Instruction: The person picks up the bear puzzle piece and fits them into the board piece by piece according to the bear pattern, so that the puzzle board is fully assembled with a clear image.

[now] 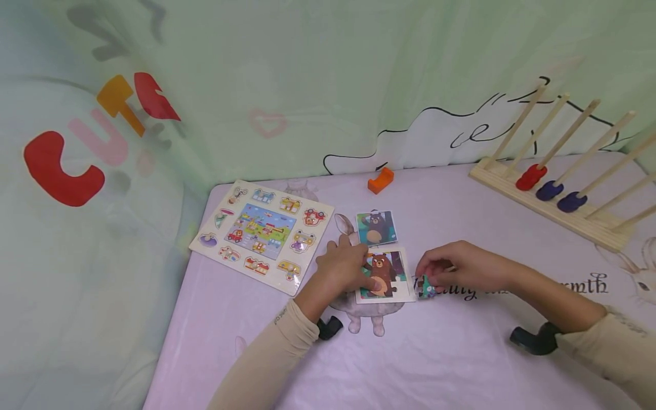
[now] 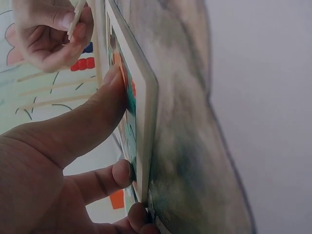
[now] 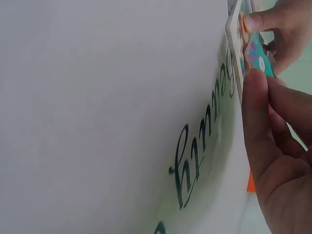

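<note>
A small square jigsaw board [image 1: 410,295] with a brown bear picture lies on the table; pale bare backing shows at its lower right. Across its left side rests my left hand [image 1: 344,266], the thumb pressing on the bear's belly. In the left wrist view, fingertips touch the board's edge [image 2: 147,100]. Just right of the board, my right hand [image 1: 458,267] pinches a teal jigsaw piece [image 1: 425,288] between thumb and fingers. The right wrist view shows purple and white marks on that piece [image 3: 262,63]. A matching bear picture card [image 1: 376,228] lies directly above the board.
A wooden vehicle peg puzzle [image 1: 279,280] lies to the left. Toward the back sits an orange block [image 1: 381,180]. A wooden rack [image 1: 553,208] with upright rods and several red and blue pieces stands at the right. Fabric curtains [image 1: 307,85] border the table's back and left.
</note>
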A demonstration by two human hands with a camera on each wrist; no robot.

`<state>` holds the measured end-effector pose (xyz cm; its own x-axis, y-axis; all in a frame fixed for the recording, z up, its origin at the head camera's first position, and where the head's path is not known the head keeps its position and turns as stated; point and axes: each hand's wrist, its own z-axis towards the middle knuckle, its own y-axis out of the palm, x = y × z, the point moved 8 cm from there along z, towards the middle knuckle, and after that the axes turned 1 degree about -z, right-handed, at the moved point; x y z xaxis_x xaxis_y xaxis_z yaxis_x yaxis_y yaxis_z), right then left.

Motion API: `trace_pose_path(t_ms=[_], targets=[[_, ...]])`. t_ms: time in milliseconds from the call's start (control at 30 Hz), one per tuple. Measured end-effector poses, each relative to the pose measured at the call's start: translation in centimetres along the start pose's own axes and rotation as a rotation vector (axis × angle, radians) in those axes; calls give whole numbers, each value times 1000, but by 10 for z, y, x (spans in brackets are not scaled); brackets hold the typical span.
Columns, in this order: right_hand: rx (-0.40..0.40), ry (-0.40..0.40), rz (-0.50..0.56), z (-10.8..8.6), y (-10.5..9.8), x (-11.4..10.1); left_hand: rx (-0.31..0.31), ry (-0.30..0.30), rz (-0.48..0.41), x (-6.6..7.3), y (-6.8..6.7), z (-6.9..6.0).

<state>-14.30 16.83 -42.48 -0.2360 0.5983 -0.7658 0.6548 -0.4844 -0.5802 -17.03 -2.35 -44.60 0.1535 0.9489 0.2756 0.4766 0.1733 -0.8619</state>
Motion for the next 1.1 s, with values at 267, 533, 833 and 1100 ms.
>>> trace_pose_path(t_ms=[267, 533, 833, 1100], targets=[[39, -6, -17, 12, 7, -7, 5, 8, -1, -1, 0, 1], [89, -32, -10, 20, 9, -14, 5, 6, -1, -1, 1, 1], [130, 4, -29, 29, 15, -13, 3, 3, -4, -2, 1, 1], [157, -9, -35, 32, 17, -16, 4, 3, -3, -2, 1, 2]])
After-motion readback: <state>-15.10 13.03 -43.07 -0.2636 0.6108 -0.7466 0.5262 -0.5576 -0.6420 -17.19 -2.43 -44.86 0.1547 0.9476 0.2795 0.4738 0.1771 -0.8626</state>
